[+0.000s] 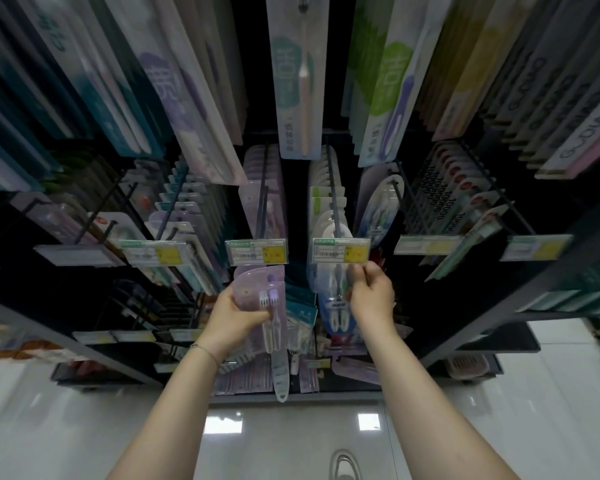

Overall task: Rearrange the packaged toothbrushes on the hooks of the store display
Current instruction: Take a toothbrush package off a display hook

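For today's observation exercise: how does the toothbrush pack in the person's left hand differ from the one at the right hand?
The purple pack is pale purple; the blue-white pack is white with blue. The left hand holds the purple pack free of any hook; the right hand grips the blue-white pack just below a price tag. Both are clear two-brush blister packs.

Upper hanging packs [297,81] cut off by the top edge, far-left packs [21,109] and far-right packs [568,109] smeared with blur, price tag [341,250] print too small to read, shoe [343,465] cropped at the bottom edge, right-hand fingers [355,271] partly hidden behind that tag
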